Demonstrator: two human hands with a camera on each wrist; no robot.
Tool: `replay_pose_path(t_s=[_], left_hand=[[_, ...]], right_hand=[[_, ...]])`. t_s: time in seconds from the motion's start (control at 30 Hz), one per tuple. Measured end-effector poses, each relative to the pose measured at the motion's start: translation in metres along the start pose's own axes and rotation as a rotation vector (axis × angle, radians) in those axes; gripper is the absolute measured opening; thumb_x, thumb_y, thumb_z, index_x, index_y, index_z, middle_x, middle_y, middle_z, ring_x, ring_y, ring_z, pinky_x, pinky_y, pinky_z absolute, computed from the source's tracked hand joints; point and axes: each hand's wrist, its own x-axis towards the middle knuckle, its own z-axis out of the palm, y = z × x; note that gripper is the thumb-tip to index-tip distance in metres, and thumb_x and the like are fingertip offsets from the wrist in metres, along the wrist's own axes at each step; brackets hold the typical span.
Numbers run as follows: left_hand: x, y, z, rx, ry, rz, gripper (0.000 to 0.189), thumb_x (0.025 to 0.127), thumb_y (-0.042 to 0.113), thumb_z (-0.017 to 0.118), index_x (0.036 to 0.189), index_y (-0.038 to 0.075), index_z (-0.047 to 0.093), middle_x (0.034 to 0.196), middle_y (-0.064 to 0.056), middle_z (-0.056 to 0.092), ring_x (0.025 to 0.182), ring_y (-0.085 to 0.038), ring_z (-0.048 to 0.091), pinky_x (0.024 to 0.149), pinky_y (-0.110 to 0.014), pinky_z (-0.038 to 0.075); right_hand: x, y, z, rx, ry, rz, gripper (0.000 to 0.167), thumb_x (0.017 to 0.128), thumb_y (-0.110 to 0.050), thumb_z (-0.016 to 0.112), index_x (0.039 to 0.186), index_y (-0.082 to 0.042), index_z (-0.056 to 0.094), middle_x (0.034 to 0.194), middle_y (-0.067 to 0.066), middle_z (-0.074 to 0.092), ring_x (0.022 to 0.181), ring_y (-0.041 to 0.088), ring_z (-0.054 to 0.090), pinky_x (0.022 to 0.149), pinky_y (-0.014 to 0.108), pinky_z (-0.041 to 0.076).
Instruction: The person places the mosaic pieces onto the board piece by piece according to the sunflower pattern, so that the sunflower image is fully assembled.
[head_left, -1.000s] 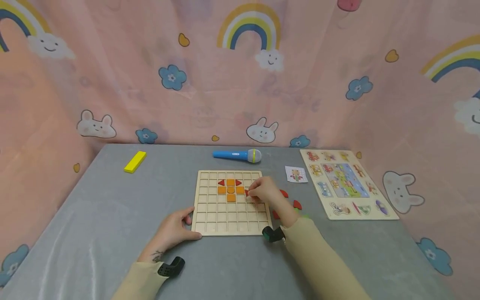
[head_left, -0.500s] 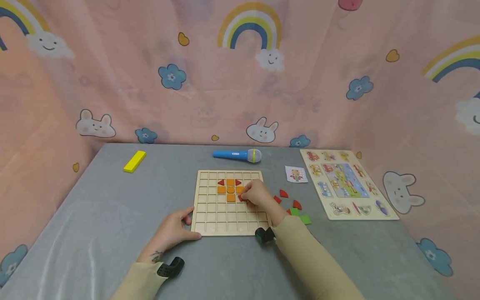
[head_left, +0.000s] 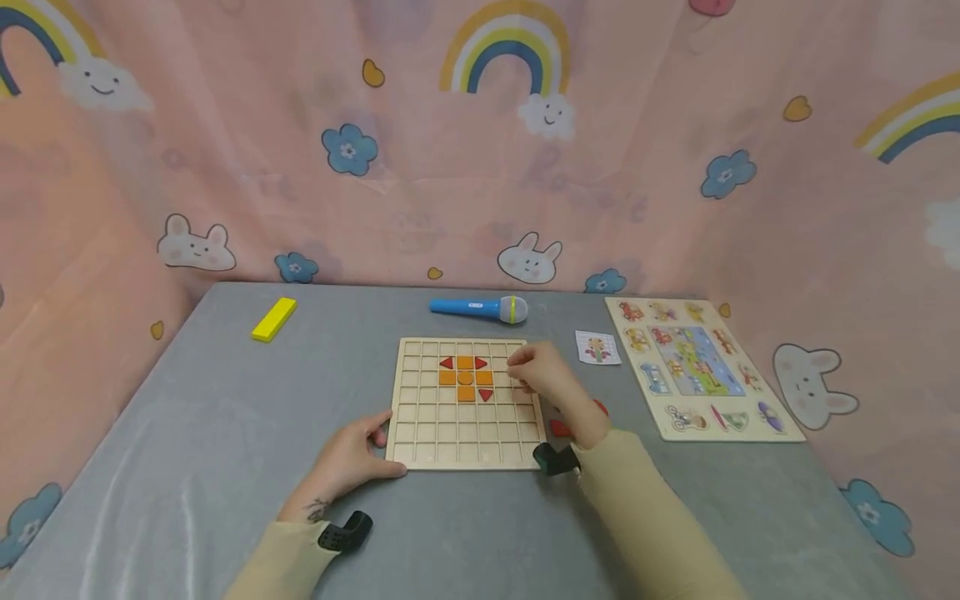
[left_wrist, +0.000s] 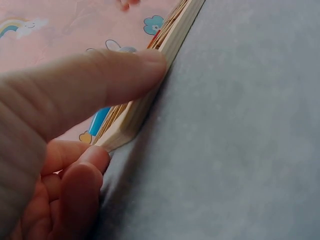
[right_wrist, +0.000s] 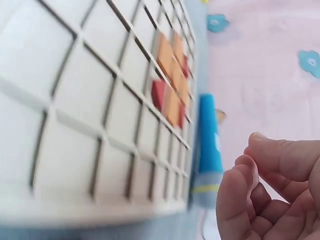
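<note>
A wooden grid board (head_left: 435,432) lies on the grey table. Orange square tiles (head_left: 465,393) form a cross on it around an orange round piece (head_left: 465,377). Red triangles sit at the cross's upper corners, and another red triangle (head_left: 486,395) fills the cell at its lower right. My left hand (head_left: 348,460) holds the board's near left corner, thumb (left_wrist: 135,72) along the front edge and fingertips at the side. Over the board's right edge, my right hand (head_left: 547,375) has loosely bent fingers, nothing between thumb and fingertips in the right wrist view.
Red pieces (head_left: 559,428) lie right of the board, partly hidden by my right forearm. A small pattern card (head_left: 597,347) and a wooden picture puzzle (head_left: 750,425) are farther right. Behind the board lies a blue toy microphone (head_left: 468,308); a yellow block (head_left: 274,319) rests at the far left.
My right hand set the red triangle into the cell at the cross's lower right, let go and moved right. My left hand has stayed at the corner.
</note>
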Motion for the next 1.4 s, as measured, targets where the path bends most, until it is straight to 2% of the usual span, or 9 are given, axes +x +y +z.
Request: replay_pose_path(t_s=[0.17, 0.27, 0.47, 0.53, 0.67, 0.87, 1.1, 1.23, 1.4], left_hand=[[0.0, 0.002, -0.001, 0.003, -0.004, 0.001, 0.088, 0.057, 0.017, 0.087, 0.135, 0.003, 0.047, 0.079, 0.0, 0.048, 0.053, -0.011, 0.036, 0.048, -0.023, 0.031], [0.001, 0.003, -0.001, 0.004, -0.002, 0.001, 0.089, 0.056, 0.016, 0.087, 0.134, 0.002, 0.048, 0.079, 0.0, 0.048, 0.054, -0.011, 0.036, 0.048, -0.023, 0.031], [0.0, 0.003, -0.001, -0.004, -0.003, 0.002, 0.09, 0.055, 0.016, 0.088, 0.134, 0.001, 0.047, 0.079, -0.001, 0.049, 0.054, -0.011, 0.037, 0.048, -0.023, 0.031], [-0.001, 0.003, -0.002, -0.006, -0.003, 0.002, 0.09, 0.056, 0.016, 0.088, 0.134, 0.001, 0.047, 0.079, -0.001, 0.049, 0.053, -0.011, 0.037, 0.048, -0.023, 0.031], [-0.001, 0.003, -0.001, -0.003, 0.001, 0.005, 0.089, 0.056, 0.016, 0.088, 0.134, 0.001, 0.048, 0.079, 0.0, 0.049, 0.052, -0.011, 0.037, 0.048, -0.023, 0.032], [-0.001, 0.003, -0.001, 0.004, -0.001, 0.004, 0.088, 0.055, 0.016, 0.087, 0.134, 0.003, 0.049, 0.078, 0.0, 0.049, 0.053, -0.011, 0.037, 0.048, -0.023, 0.031], [0.0, 0.002, -0.001, 0.009, -0.002, 0.005, 0.088, 0.055, 0.016, 0.088, 0.134, 0.004, 0.049, 0.078, 0.0, 0.048, 0.053, -0.011, 0.038, 0.048, -0.023, 0.031], [0.001, 0.002, 0.0, 0.008, -0.001, 0.005, 0.089, 0.055, 0.016, 0.088, 0.134, 0.003, 0.049, 0.078, 0.0, 0.048, 0.053, -0.011, 0.037, 0.048, -0.023, 0.031], [0.001, 0.001, 0.0, 0.008, 0.0, 0.0, 0.09, 0.055, 0.016, 0.088, 0.134, 0.002, 0.048, 0.079, 0.0, 0.048, 0.053, -0.011, 0.036, 0.048, -0.023, 0.031]], right_hand=[[-0.016, 0.014, -0.037, -0.175, 0.071, -0.045, 0.026, 0.087, -0.008, 0.059, 0.109, 0.006, 0.064, 0.097, 0.018, 0.064, 0.069, 0.022, 0.058, 0.058, 0.028, 0.046], [-0.027, 0.026, -0.048, -0.288, 0.072, -0.036, 0.024, 0.086, -0.006, 0.059, 0.104, 0.008, 0.065, 0.097, 0.02, 0.064, 0.075, 0.025, 0.059, 0.063, 0.032, 0.048], [-0.043, 0.048, -0.048, -0.569, 0.011, 0.043, 0.017, 0.081, -0.007, 0.062, 0.095, 0.003, 0.069, 0.097, 0.015, 0.065, 0.081, 0.023, 0.057, 0.072, 0.04, 0.049], [-0.047, 0.053, -0.045, -0.65, 0.004, 0.04, 0.019, 0.079, -0.005, 0.062, 0.095, 0.0, 0.069, 0.098, 0.014, 0.066, 0.084, 0.024, 0.059, 0.074, 0.042, 0.049], [-0.05, 0.06, -0.041, -0.729, -0.005, 0.011, 0.026, 0.076, 0.002, 0.058, 0.098, -0.004, 0.071, 0.102, 0.012, 0.067, 0.089, 0.025, 0.06, 0.078, 0.043, 0.048], [-0.052, 0.07, -0.04, -0.753, 0.002, -0.045, 0.028, 0.076, 0.003, 0.058, 0.098, -0.006, 0.072, 0.099, 0.011, 0.067, 0.083, 0.023, 0.057, 0.079, 0.043, 0.048], [-0.049, 0.071, -0.045, -0.715, -0.039, -0.028, 0.008, 0.075, -0.001, 0.066, 0.077, -0.009, 0.066, 0.079, 0.005, 0.06, 0.073, 0.021, 0.052, 0.066, 0.037, 0.045], [-0.04, 0.055, -0.048, -0.594, -0.114, -0.064, 0.009, 0.076, 0.0, 0.065, 0.073, -0.006, 0.06, 0.072, 0.004, 0.054, 0.066, 0.018, 0.048, 0.059, 0.031, 0.039], [-0.021, 0.012, -0.034, -0.447, -0.172, -0.166, 0.004, 0.079, 0.001, 0.064, 0.077, -0.002, 0.062, 0.073, 0.005, 0.056, 0.064, 0.017, 0.049, 0.056, 0.027, 0.041]])
